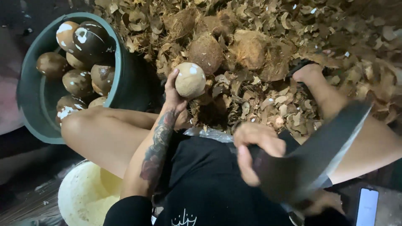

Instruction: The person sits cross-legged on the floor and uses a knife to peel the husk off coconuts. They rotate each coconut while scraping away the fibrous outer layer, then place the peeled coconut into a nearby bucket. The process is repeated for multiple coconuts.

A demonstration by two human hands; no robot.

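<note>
Coconut (190, 79), peeled pale with white nicks, sits in the left hand (175, 94), fingers wrapped around its near side, held up over the husk pile (268, 50) just right of the dark tub (37, 100). That tub holds more peeled coconuts (81, 62), brown with white patches. The right hand (256, 152) is closed around the handle of a broad knife (322, 146), whose blade is blurred and angled up to the right of the coconut. Unpeeled hairy coconuts (205, 52) lie on the pile behind it. Nearer than the tub, at lower left, sits a pale bucket (83, 194); a phone (367, 207) lies at lower right. As I judge it, a mistimed chop could catch the holding fingers, since they lie close to the cutting face, and bare knees flank the blade.
</note>
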